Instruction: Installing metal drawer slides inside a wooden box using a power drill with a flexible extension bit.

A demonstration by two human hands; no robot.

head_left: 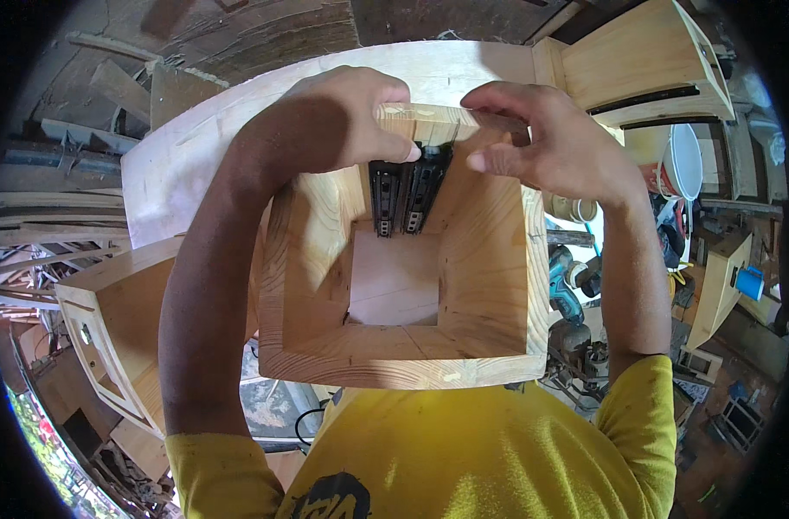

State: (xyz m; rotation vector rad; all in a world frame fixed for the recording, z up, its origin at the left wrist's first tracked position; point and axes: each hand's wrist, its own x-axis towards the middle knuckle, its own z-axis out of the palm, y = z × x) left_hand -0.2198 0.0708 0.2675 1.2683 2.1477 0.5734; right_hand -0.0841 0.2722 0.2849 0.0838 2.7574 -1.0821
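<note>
A pale wooden box frame (403,372), open at the top, stands upright right in front of my body. Inside it, black metal drawer slides (422,190) lie side by side along the far wall. My left hand (347,117) is closed over the left part of that far wall's rim, its thumb reaching in against the upper end of the slides. At the right part of the same rim, my right hand (559,143) curls its fingers over the edge, with the thumb on the inner side. The fingers behind the wall are partly hidden.
Beneath and behind lies a pale work board (187,156). A wooden drawer-like box (144,320) sits at left, another wooden case (637,60) at far right. A teal power tool (564,290) and a white bucket (682,164) are to the right. Scrap wood (57,212) piles at far left.
</note>
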